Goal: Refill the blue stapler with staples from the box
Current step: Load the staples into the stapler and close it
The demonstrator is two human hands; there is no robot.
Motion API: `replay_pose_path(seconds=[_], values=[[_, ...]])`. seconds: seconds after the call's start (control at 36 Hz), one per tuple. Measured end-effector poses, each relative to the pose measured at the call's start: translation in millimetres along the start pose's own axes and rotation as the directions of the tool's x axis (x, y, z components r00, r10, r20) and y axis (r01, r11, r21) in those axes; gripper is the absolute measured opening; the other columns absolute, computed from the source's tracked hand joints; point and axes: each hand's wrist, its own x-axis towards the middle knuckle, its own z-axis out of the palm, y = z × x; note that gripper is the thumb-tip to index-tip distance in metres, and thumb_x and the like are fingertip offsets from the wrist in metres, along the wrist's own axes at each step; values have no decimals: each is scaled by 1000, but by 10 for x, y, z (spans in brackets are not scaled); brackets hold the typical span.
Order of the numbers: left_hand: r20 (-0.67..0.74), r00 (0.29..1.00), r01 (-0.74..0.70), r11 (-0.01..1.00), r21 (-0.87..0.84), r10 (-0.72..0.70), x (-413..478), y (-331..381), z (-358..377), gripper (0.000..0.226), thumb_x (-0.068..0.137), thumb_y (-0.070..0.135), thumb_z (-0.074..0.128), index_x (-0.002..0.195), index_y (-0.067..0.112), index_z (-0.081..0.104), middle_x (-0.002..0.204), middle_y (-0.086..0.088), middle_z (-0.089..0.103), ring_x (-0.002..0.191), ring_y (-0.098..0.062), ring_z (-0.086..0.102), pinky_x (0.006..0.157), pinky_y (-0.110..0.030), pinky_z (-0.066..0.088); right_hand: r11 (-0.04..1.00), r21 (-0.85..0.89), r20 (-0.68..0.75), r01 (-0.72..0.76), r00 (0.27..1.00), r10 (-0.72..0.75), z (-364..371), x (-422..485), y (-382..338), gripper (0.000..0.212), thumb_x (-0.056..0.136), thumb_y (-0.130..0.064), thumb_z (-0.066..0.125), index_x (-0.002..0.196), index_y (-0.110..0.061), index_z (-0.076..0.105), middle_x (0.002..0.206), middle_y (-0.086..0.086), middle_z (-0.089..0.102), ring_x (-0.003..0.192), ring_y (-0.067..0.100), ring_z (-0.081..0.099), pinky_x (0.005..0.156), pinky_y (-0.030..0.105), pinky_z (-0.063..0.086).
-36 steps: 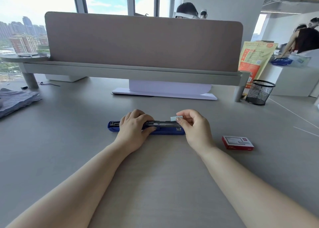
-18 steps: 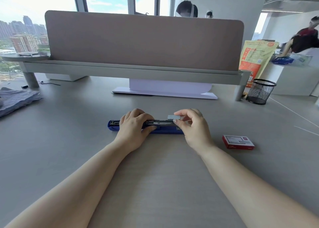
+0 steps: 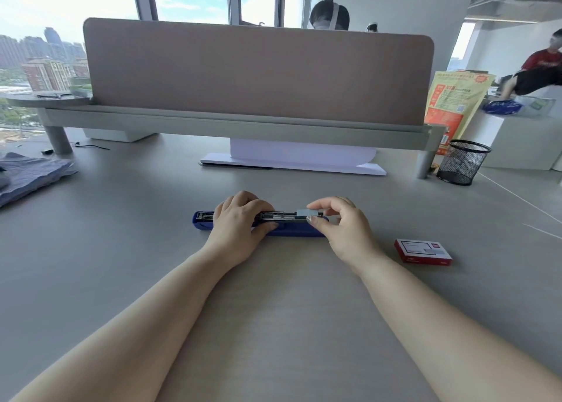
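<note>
The blue stapler point(image 3: 292, 230) lies flat on the grey desk, opened out lengthwise with its metal staple channel facing up. My left hand point(image 3: 240, 225) grips the stapler's middle and pins it down. My right hand point(image 3: 340, 222) pinches a short silvery strip of staples point(image 3: 305, 212) between thumb and fingers, level over the right part of the channel. The red staple box point(image 3: 422, 252) rests shut on the desk to the right of my right hand.
A black mesh pen cup point(image 3: 462, 162) stands at the back right. A desk divider panel point(image 3: 258, 73) with a white stand point(image 3: 292, 161) runs across the back. Blue cloth point(image 3: 27, 175) lies at the left edge. People are behind the divider and at far right.
My right hand has turned the staple strip level and brought it left and down onto the stapler's channel. My left hand has kept its grip on the stapler.
</note>
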Motion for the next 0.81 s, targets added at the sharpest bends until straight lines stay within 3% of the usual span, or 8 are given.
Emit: replay_pose_path(seconds=[0.17, 0.53, 0.67, 0.81], values=[[-3, 1000, 3, 1000, -4, -3, -2, 0, -1, 25, 82, 36, 61, 105, 28, 63, 110, -1, 53, 108, -24, 47, 94, -33, 26, 1000, 14, 21, -22, 1000, 22, 4, -6, -4, 13, 81, -15, 65, 92, -21, 67, 89, -11, 51, 84, 2, 46, 66, -1, 34], [-10, 1000, -2, 1000, -2, 2, 0, -9, 7, 25, 81, 37, 62, 104, 28, 63, 109, -1, 54, 108, -24, 49, 96, -36, 29, 999, -11, 12, -40, 999, 40, 7, 4, 25, 17, 80, -15, 67, 96, -20, 68, 102, 2, 57, 86, 4, 48, 68, -2, 35], [-11, 1000, 8, 1000, 8, -8, 3, -14, 13, 25, 82, 37, 61, 105, 28, 63, 109, -1, 54, 108, -24, 48, 97, -37, 29, 994, -103, -43, -38, 998, 34, 29, 18, 43, 21, 79, -19, 69, 99, -18, 68, 98, -1, 56, 87, 13, 52, 71, 14, 40], [-5, 1000, 11, 1000, 24, -11, 4, -20, 18, 25, 83, 39, 58, 106, 29, 62, 111, 0, 54, 109, -23, 47, 98, -36, 27, 969, -244, -29, 48, 998, -57, 46, 14, 43, 26, 80, -19, 66, 106, -21, 66, 96, -4, 53, 93, 18, 53, 85, 33, 46]])
